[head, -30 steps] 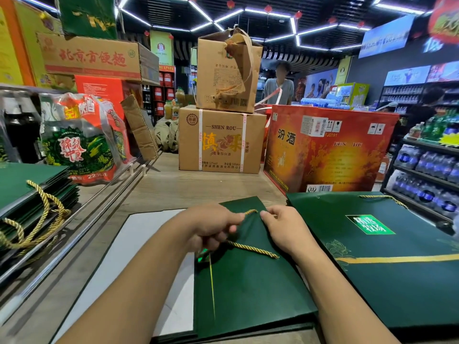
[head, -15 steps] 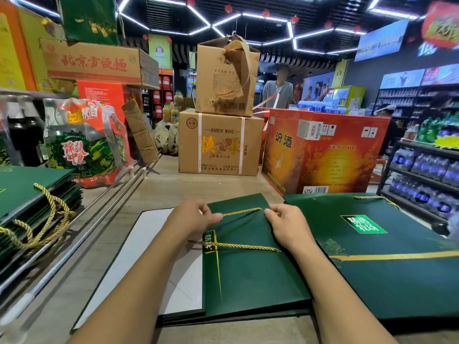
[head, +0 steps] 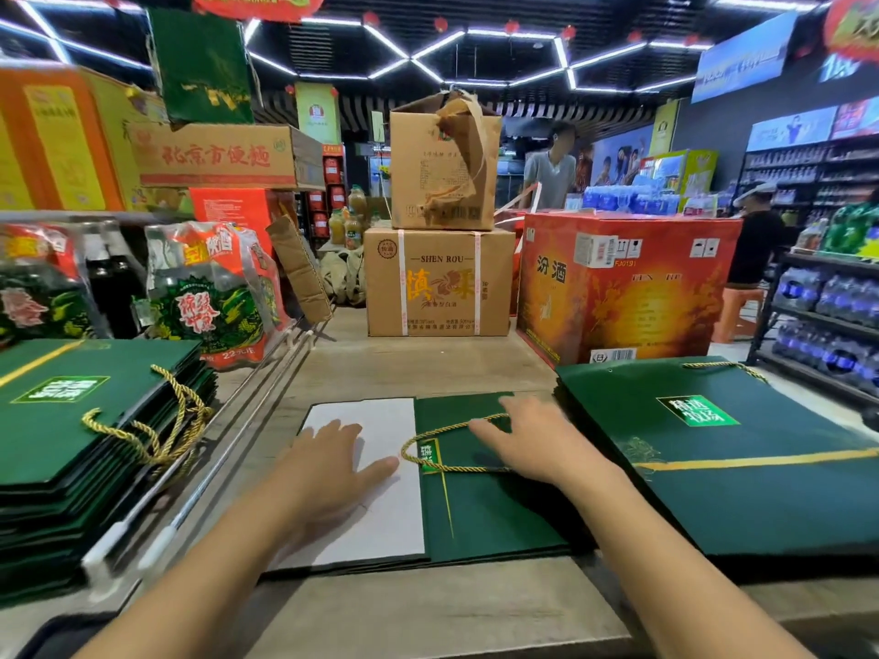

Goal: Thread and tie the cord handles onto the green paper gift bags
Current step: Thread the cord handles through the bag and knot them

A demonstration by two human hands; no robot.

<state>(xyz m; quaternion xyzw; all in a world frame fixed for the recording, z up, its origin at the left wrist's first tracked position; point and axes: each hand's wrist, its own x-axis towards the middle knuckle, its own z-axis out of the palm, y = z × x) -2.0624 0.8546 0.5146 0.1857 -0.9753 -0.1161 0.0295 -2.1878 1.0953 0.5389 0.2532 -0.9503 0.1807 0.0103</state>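
Two hands lie flat on the work at the front of the counter (head: 428, 363), both arms reaching forward from the bottom of the head view. The left hand (head: 333, 468) rests palm down on a white panel (head: 395, 525), its fingers (head: 333, 428) straight, spread and released, holding nothing. The right hand (head: 532, 444) rests palm down on the folded green bag (head: 485, 516) just beside that panel, its fingers (head: 480, 428) also straight and released. The gold cord (head: 405, 453) lies on the bag as a loop, both ends running under the right hand. A stack of finished bags (head: 71, 444) sits to the left, and another stack (head: 713, 492) lies to the right.

Half a second ago both hands were clenched at the bag's top edge, pinching the cord; now they have let go and flattened, the left one shifted onto the white panel.
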